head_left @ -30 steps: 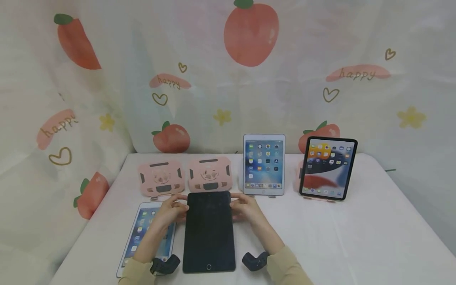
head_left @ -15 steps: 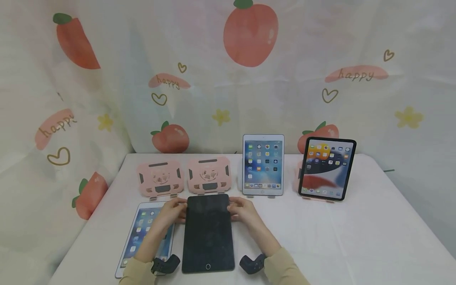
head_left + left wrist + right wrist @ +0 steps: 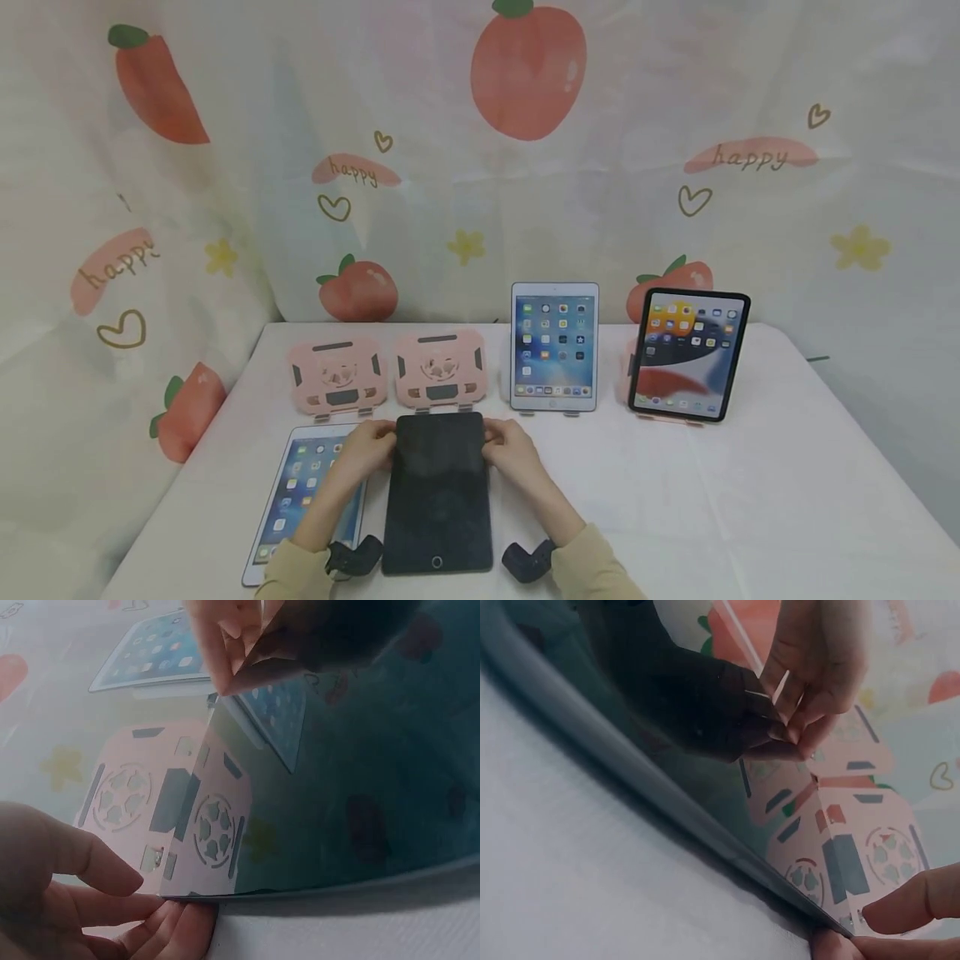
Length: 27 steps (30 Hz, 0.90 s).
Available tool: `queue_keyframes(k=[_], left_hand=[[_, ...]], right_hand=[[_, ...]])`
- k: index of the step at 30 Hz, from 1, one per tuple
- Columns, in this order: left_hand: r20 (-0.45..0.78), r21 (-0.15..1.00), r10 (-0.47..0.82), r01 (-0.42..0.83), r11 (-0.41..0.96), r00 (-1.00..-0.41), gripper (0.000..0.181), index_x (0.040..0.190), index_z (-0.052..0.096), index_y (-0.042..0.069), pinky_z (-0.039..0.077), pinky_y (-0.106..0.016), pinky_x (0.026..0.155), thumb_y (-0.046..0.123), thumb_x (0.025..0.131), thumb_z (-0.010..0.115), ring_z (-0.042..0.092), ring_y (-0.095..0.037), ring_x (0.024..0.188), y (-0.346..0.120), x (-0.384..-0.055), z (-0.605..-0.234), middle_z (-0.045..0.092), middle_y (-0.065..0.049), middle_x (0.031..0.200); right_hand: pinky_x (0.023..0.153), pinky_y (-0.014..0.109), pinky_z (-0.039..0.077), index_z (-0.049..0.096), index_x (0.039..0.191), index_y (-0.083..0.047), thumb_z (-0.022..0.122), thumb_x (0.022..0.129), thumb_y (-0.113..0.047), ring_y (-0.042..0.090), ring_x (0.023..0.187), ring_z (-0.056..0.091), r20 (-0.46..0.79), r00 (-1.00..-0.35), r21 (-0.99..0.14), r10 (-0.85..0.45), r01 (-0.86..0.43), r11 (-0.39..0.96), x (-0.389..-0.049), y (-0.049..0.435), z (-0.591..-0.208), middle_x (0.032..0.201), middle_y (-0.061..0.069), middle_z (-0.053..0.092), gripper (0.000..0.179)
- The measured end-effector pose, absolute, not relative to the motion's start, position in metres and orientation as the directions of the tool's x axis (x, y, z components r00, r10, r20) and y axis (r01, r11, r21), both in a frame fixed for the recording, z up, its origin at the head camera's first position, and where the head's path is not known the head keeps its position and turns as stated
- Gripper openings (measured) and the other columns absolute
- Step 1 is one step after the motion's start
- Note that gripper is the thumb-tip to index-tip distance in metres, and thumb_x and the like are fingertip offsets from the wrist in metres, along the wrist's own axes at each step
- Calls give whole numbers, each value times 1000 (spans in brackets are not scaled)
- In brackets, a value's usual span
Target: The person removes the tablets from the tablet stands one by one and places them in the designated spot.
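Note:
A black tablet [image 3: 437, 500] with a dark screen and a round home button lies lengthwise in front of me, button end nearest. My left hand [image 3: 369, 448] grips its far left corner; the left wrist view shows the thumb above and fingers [image 3: 180, 930] tucked under the edge. At the far right corner my right hand [image 3: 512, 448] holds it likewise. The glossy screen [image 3: 360, 787] mirrors the stands and hands. Just beyond its far edge stands a pink tablet stand [image 3: 441, 367] with a football cutout. Under my left forearm lies a white tablet [image 3: 300, 500], partly hidden.
Another pink stand [image 3: 337, 375] is at the back left. Further right, a white tablet [image 3: 555, 346] and a black-rimmed tablet [image 3: 690, 354] stand propped up with lit-looking screens. A white cloth covers the table [image 3: 750, 517], and a fruit-patterned curtain [image 3: 600, 208] hangs behind.
The black tablet's far edge has come down slightly toward me and away from the pink stand, with both hands following. The other tablets and stands stay put.

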<state>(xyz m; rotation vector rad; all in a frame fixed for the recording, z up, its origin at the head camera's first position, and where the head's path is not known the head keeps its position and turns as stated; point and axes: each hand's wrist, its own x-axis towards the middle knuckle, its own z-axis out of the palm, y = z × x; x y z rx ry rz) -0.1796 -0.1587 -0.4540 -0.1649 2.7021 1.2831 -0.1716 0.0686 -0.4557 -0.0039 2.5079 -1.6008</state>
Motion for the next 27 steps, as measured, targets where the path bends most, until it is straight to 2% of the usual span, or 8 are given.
queue_keyframes(k=[5, 9, 14, 16, 21, 27], left_hand=[[-134, 752, -2, -103, 651, -991, 39, 123, 59, -8, 44, -24, 51, 4, 88, 48, 56, -12, 56, -156, -180, -454, 69, -21, 99], [-119, 743, 14, -80, 664, -993, 41, 127, 57, -8, 38, -24, 48, 4, 88, 49, 50, -13, 50, -155, -178, -453, 68, -22, 100], [-95, 700, 23, -50, 712, -995, 42, 126, 57, -9, 38, -26, 57, 3, 87, 52, 50, -22, 73, -156, -177, -451, 58, -21, 98], [-90, 686, 24, -45, 726, -996, 42, 126, 57, -10, 38, -27, 61, 4, 86, 52, 48, -24, 80, -157, -177, -451, 54, -19, 96], [-92, 677, 12, -54, 734, -996, 42, 125, 56, -11, 40, -28, 62, 5, 86, 53, 49, -24, 80, -157, -176, -450, 54, -19, 98], [-100, 725, 29, -53, 686, -995, 43, 127, 56, -7, 49, -26, 61, 4, 86, 51, 54, -18, 74, -152, -174, -450, 53, -18, 101]], right_hand=[[67, 24, 42, 54, 127, 11, 54, 70, 1, 18, 81, 52, -120, -987, -885, -105, 59, 462, -172, 69, -455, 97, 14, 56, 58], [68, 25, 41, 54, 126, 11, 54, 70, 0, 18, 81, 51, -96, -989, -878, -110, 32, 478, -174, 70, -455, 97, 15, 57, 57], [68, 24, 44, 56, 124, 11, 55, 70, 1, 17, 81, 55, -88, -990, -885, -106, 29, 465, -175, 72, -457, 97, 16, 60, 55], [69, 24, 49, 55, 125, 11, 55, 71, 1, 17, 81, 56, -104, -989, -899, -106, 48, 436, -175, 72, -457, 98, 16, 60, 54], [72, 29, 58, 53, 126, 13, 54, 75, 4, 17, 83, 61, -142, -982, -931, -126, 89, 354, -175, 74, -457, 102, 21, 60, 52], [77, 34, 59, 51, 129, 12, 53, 81, 5, 22, 89, 63, -206, -968, -945, -141, 159, 285, -176, 78, -455, 108, 23, 60, 49]])
